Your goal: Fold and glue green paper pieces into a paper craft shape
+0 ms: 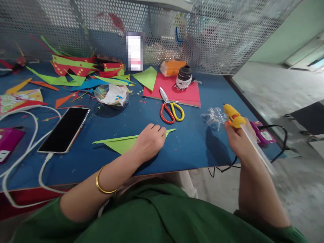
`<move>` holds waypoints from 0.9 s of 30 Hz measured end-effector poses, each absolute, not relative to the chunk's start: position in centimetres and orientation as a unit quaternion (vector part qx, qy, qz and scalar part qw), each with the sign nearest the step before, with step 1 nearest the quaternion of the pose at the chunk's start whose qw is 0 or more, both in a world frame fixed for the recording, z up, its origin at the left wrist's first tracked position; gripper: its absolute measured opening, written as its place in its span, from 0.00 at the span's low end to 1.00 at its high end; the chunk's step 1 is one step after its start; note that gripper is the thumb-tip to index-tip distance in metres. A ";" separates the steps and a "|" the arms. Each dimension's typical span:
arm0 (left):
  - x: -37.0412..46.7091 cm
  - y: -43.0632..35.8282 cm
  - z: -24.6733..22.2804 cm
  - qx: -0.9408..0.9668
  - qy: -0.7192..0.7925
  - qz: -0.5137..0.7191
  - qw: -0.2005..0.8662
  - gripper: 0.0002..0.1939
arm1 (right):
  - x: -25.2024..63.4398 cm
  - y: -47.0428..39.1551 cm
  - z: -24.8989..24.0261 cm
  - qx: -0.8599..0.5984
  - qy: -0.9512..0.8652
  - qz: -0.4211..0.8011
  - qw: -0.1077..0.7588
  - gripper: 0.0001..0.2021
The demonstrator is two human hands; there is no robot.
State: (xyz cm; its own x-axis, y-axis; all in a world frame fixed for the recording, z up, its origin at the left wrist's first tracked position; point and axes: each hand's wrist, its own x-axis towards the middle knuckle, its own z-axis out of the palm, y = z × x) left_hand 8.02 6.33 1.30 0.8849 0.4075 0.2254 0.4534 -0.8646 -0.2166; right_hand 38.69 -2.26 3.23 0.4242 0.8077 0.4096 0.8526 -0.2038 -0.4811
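Head view: left hand point(150, 143) hides part of green paper point(118, 144), its grip indeterminable; right hand point(239, 141), grip wrapped around yellow glue gun point(231, 112), obscures the handle.

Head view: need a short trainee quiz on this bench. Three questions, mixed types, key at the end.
1. True or false: the right hand holds the yellow glue gun.
2. What do the blades of the scissors lie partly over?
a) a clear bowl
b) the red paper
c) an orange packet
3. Fill in: the white cable is plugged into the black-screened ____.

Key: 1 true; 2 b; 3 phone
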 end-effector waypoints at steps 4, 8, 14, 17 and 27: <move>8.1 5.7 1.5 -0.960 -0.227 -0.058 0.151 0.12 | 41.3 -0.7 3.0 -0.818 -0.535 -0.108 0.179 0.18; 8.1 5.6 1.5 -0.958 -0.246 -0.044 0.141 0.16 | 42.8 0.5 2.5 -0.818 -0.544 -0.114 0.146 0.14; 8.1 5.6 1.4 -0.957 -0.260 -0.025 0.127 0.20 | 42.9 1.2 2.6 -0.803 -0.576 -0.106 0.107 0.14; 8.2 5.6 1.4 -0.959 -0.256 -0.022 0.122 0.20 | 42.1 1.5 2.9 -0.804 -0.578 -0.107 0.092 0.15; 7.9 5.5 1.5 -0.959 -0.265 -0.036 0.093 0.18 | 39.7 0.5 4.5 -0.790 -0.595 -0.108 0.100 0.25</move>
State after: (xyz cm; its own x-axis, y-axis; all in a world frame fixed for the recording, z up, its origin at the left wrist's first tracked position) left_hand 7.90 5.51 1.47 0.8568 0.5021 0.1176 0.5153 -0.8421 -0.1591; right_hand 39.72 0.53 4.47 0.2688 0.9187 0.2894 0.9619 -0.2719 -0.0302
